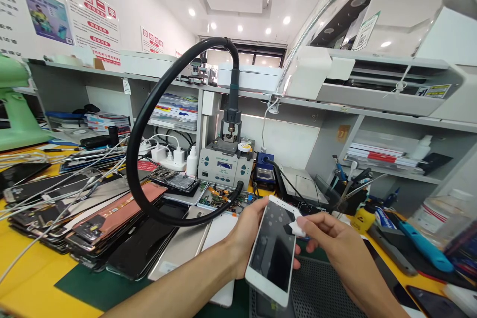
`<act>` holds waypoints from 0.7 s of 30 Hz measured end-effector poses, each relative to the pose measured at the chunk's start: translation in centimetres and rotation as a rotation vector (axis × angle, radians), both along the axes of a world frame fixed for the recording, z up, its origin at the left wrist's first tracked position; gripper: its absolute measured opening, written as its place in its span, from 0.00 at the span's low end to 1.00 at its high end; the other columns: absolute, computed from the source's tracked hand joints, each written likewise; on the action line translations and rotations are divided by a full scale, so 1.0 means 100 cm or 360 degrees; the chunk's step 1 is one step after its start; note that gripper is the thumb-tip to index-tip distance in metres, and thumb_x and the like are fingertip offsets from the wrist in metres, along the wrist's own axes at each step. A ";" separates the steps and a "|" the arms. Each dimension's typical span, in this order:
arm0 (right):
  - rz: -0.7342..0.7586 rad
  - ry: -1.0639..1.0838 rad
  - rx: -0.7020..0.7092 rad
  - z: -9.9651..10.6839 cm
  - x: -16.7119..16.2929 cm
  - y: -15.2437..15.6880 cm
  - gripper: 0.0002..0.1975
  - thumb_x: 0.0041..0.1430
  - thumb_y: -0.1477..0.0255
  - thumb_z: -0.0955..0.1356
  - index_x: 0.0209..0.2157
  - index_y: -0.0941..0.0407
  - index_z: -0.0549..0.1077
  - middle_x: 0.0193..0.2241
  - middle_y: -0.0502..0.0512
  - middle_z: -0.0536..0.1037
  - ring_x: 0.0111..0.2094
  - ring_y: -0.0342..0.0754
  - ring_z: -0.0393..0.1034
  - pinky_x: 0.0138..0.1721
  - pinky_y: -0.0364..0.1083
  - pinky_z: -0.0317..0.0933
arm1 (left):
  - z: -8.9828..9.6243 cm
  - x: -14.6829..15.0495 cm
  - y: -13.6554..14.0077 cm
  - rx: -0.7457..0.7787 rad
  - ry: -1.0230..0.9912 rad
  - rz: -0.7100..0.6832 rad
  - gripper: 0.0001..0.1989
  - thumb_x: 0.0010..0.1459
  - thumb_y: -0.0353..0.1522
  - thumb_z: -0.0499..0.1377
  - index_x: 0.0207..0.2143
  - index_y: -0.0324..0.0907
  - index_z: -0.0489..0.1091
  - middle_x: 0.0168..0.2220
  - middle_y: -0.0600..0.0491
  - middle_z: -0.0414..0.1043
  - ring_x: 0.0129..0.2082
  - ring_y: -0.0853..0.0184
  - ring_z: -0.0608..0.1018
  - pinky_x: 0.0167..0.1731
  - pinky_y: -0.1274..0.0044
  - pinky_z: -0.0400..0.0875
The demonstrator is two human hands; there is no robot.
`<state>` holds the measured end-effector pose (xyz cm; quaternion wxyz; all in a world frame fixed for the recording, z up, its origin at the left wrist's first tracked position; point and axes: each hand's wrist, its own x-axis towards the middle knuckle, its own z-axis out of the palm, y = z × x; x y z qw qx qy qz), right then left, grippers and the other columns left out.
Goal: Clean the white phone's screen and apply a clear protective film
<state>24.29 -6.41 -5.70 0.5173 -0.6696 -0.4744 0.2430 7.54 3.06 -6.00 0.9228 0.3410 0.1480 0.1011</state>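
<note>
White phone (275, 251): shown in the head view, held up at the lower centre of the frame, its dark screen (271, 238) dotted with pale spots.
Left hand (244, 232): wrapped around the phone, fingers closed on its edges.
Right hand (330, 231): white wad (297, 227) pinched between thumb and fingers, at the screen's upper right.
Bench (28, 276): crowded at left by stacked phone parts (115, 208).
</note>
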 end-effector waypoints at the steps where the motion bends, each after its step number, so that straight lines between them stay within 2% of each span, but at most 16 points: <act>1: 0.0004 -0.0016 -0.0002 0.000 0.000 0.000 0.19 0.55 0.53 0.72 0.30 0.56 0.76 0.22 0.50 0.75 0.24 0.45 0.66 0.31 0.45 0.61 | -0.001 0.000 0.000 -0.0006 -0.0003 0.0003 0.31 0.60 0.54 0.45 0.37 0.37 0.74 0.27 0.44 0.75 0.23 0.58 0.78 0.29 0.73 0.70; 5: 0.0079 -0.0041 -0.0053 0.002 -0.002 -0.001 0.19 0.55 0.53 0.71 0.30 0.56 0.76 0.24 0.50 0.76 0.24 0.45 0.67 0.31 0.45 0.62 | 0.000 0.000 -0.001 -0.0038 -0.0010 0.0103 0.26 0.60 0.51 0.49 0.35 0.38 0.73 0.28 0.45 0.76 0.23 0.59 0.78 0.27 0.73 0.69; 8: 0.0166 -0.0062 -0.0146 0.004 -0.007 -0.002 0.19 0.56 0.53 0.71 0.29 0.56 0.76 0.23 0.50 0.76 0.23 0.45 0.68 0.30 0.44 0.62 | 0.003 0.001 -0.002 -0.0109 -0.0040 0.0269 0.21 0.60 0.47 0.52 0.28 0.40 0.70 0.24 0.49 0.74 0.21 0.63 0.75 0.24 0.76 0.67; 13: 0.0400 -0.0055 -0.0230 0.005 -0.013 -0.004 0.17 0.57 0.56 0.71 0.28 0.57 0.76 0.21 0.49 0.75 0.23 0.44 0.68 0.28 0.42 0.62 | 0.003 0.001 0.003 -0.0159 -0.0079 0.0403 0.21 0.60 0.46 0.54 0.22 0.40 0.66 0.21 0.53 0.69 0.16 0.70 0.68 0.18 0.79 0.60; 18: 0.0584 -0.0020 -0.0293 0.000 -0.015 -0.006 0.17 0.56 0.56 0.72 0.28 0.57 0.75 0.22 0.50 0.76 0.23 0.43 0.69 0.27 0.40 0.63 | 0.004 0.000 0.008 -0.0182 -0.0089 0.0482 0.22 0.62 0.46 0.51 0.22 0.40 0.66 0.22 0.51 0.70 0.17 0.68 0.71 0.21 0.78 0.64; 21: 0.0643 0.0028 -0.0306 -0.002 -0.017 -0.008 0.14 0.54 0.59 0.74 0.28 0.57 0.74 0.24 0.50 0.77 0.24 0.43 0.69 0.26 0.40 0.63 | 0.007 -0.001 0.009 -0.0172 -0.0021 0.0473 0.24 0.62 0.47 0.48 0.26 0.39 0.69 0.23 0.47 0.73 0.20 0.62 0.76 0.23 0.75 0.67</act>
